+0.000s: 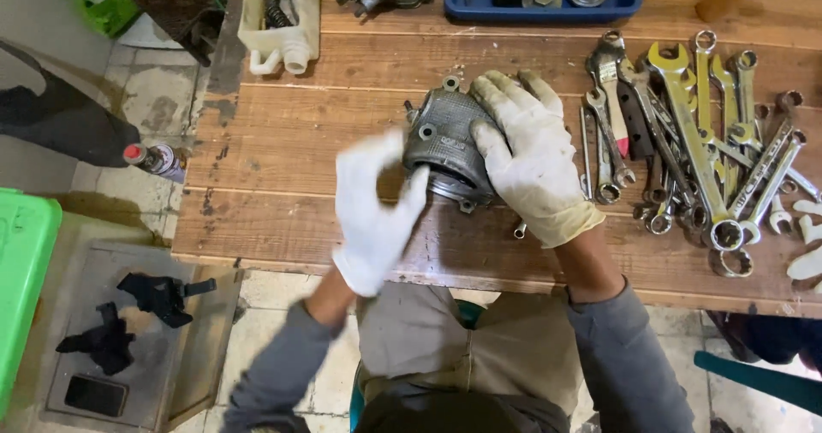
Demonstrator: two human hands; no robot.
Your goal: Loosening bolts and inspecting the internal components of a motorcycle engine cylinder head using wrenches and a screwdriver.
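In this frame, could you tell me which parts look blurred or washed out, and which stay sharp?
Head view: the left hand is smeared by motion blur, its white glove nearly featureless; the right hand and the grey metal casting it holds are sharp; the wrenches show small bright glints; light is soft and even, with only faint shadows on the wooden table.

On a wooden table (282, 167), the gloved right hand (531, 155) grips a grey metal engine casing (445, 142), while the gloved left hand (372, 215), blurred, touches its near-left edge. Wrenches (693, 142) lie heaped to the right; a blue tray (629, 5) sits far.
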